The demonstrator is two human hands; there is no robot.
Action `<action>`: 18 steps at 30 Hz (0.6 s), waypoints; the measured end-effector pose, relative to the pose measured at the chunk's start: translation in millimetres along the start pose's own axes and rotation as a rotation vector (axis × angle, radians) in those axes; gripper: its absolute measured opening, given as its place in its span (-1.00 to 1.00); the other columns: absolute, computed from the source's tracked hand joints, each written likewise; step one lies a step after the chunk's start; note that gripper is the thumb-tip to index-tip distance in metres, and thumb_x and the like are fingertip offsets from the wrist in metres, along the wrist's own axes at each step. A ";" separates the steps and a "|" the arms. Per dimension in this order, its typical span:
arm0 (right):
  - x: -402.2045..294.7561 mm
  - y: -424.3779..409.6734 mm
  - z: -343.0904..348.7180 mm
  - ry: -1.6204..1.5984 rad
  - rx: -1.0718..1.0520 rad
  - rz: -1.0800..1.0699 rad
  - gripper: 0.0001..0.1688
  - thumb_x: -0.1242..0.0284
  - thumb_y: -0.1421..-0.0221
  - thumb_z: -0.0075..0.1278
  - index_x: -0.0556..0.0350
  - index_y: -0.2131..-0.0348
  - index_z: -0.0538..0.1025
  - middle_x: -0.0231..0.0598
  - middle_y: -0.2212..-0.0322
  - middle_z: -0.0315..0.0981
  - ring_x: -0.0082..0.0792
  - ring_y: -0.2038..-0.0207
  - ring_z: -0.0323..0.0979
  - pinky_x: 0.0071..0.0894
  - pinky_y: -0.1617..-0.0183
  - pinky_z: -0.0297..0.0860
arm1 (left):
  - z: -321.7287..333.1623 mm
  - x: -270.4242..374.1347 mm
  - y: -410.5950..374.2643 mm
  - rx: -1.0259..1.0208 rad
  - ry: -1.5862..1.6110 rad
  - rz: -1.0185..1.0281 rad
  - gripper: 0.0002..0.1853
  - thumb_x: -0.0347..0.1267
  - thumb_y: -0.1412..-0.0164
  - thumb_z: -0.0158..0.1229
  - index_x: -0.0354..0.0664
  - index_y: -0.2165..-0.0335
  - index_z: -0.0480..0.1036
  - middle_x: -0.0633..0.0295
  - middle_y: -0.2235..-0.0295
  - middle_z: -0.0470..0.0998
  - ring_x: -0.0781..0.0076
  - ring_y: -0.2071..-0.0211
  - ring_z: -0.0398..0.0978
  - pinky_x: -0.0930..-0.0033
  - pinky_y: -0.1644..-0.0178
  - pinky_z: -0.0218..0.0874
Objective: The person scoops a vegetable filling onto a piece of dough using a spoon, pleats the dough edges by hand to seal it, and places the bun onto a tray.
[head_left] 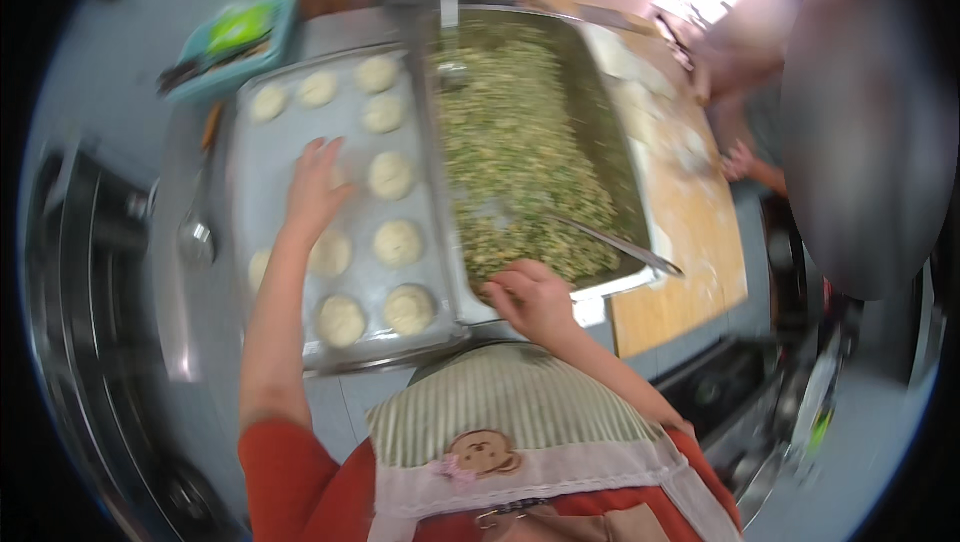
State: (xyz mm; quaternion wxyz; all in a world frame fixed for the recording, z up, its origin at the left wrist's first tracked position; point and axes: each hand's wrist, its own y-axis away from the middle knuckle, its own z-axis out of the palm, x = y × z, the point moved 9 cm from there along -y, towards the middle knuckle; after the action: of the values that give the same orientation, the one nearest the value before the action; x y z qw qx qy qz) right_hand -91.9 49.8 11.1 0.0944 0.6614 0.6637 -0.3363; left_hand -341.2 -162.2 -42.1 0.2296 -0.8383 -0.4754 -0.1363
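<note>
My left hand (pixel 316 185) reaches over a metal baking tray (pixel 262 159), fingers spread, beside a partly hidden dough round. Several round filled dough buns (pixel 391 175) lie spaced on this tray, most along its right side. To its right is a deep metal pan (pixel 641 189) of chopped green and pale filling (pixel 517 129). My right hand (pixel 531 298) is at the pan's near left corner with its fingers curled together; whether it holds anything is hidden. A metal utensil (pixel 615 242) rests in the filling, its handle over the near right rim. A ladle (pixel 450 31) lies at the far left corner.
A floured wooden board (pixel 697 264) with pale dough (pixel 637 106) lies right of the pan. Another person's hand (pixel 739 161) is at its right edge. A turquoise basket (pixel 277 39) stands at the back left. A metal spoon-like tool (pixel 198 238) lies left of the tray.
</note>
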 end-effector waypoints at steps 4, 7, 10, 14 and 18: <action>3.2 0.7 -8.3 -0.045 -0.033 -0.069 -0.91 0.47 0.07 0.16 0.10 0.51 0.55 -0.25 0.49 0.48 -0.25 0.42 0.48 -0.34 0.40 0.41 | -33.0 123.8 16.9 0.193 0.366 0.284 -0.54 -0.65 0.05 0.07 -0.14 0.10 0.43 0.06 0.13 0.45 0.05 0.07 0.39 0.19 0.01 0.25; 9.7 7.3 -21.8 -0.196 0.038 -0.139 -0.88 0.41 0.00 0.10 0.09 0.45 0.54 -0.28 0.47 0.45 -0.22 0.41 0.46 -0.31 0.38 0.42 | -22.0 216.3 37.5 0.105 0.430 0.408 -0.72 -0.63 0.01 0.07 -0.21 0.26 0.51 0.09 0.26 0.53 0.04 0.17 0.45 0.21 0.07 0.28; 8.8 27.3 -66.6 -0.305 0.249 -0.214 -0.86 0.53 0.04 0.12 0.15 0.38 0.54 -0.20 0.42 0.47 -0.22 0.38 0.47 -0.35 0.35 0.42 | 11.7 258.2 58.5 -0.093 0.421 0.342 -0.81 -0.51 -0.08 0.08 -0.24 0.29 0.52 0.05 0.19 0.50 0.04 0.11 0.42 0.19 0.03 0.25; 48.4 80.8 -152.5 -0.231 0.468 -0.051 -0.84 0.61 0.02 0.07 0.22 0.34 0.53 -0.14 0.39 0.49 -0.30 0.37 0.46 -0.43 0.32 0.39 | 38.1 272.2 90.7 -0.115 0.333 0.249 -0.74 -0.36 -0.20 0.01 -0.26 0.19 0.49 -0.02 0.08 0.44 0.02 0.04 0.38 0.19 -0.05 0.19; 197.7 168.2 -186.0 -0.376 0.857 0.513 -0.88 0.59 -0.08 0.01 0.24 0.32 0.52 -0.23 0.39 0.50 -0.46 0.31 0.45 -0.51 0.23 0.36 | 52.5 268.7 94.2 -0.092 0.335 0.122 -0.67 -0.31 -0.29 -0.09 -0.27 0.10 0.45 -0.04 0.02 0.39 0.00 0.02 0.36 0.19 -0.08 0.16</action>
State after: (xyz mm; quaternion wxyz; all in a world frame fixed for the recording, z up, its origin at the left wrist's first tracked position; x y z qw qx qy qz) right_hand 104.7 300.1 -15.1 0.0123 0.7101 0.2555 -0.6559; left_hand -122.4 20.5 8.9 0.2748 -0.8408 -0.3720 -0.2814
